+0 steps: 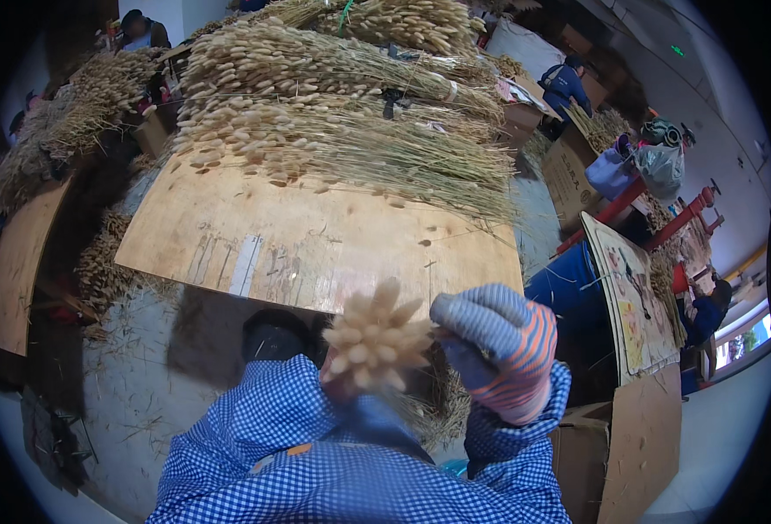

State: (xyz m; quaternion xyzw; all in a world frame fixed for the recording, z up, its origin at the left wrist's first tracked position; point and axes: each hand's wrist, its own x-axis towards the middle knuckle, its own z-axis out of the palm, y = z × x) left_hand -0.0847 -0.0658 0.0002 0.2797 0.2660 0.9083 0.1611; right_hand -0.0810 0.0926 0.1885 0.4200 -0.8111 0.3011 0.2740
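A bunch of bunny-tail grass (377, 336), its fluffy cream heads pointing up toward me, is held in front of my body. My left hand (336, 382) is closed around it below the heads, which hide most of the fingers. My right hand (501, 345), in a grey and orange striped knit glove, is just right of the bunch. Its fingers are curled and pressed together, with the tips close to the outer heads. Whatever they pinch is too small or hidden to make out. Both arms wear blue checked sleeves.
Ahead is a wooden table (316, 236) with a big pile of dried grass stems (342, 131) across its far part. To the right stand a blue barrel (564, 288), a propped board (634, 297) and cardboard (639, 437). People work farther back. Loose stems litter the floor (132, 375).
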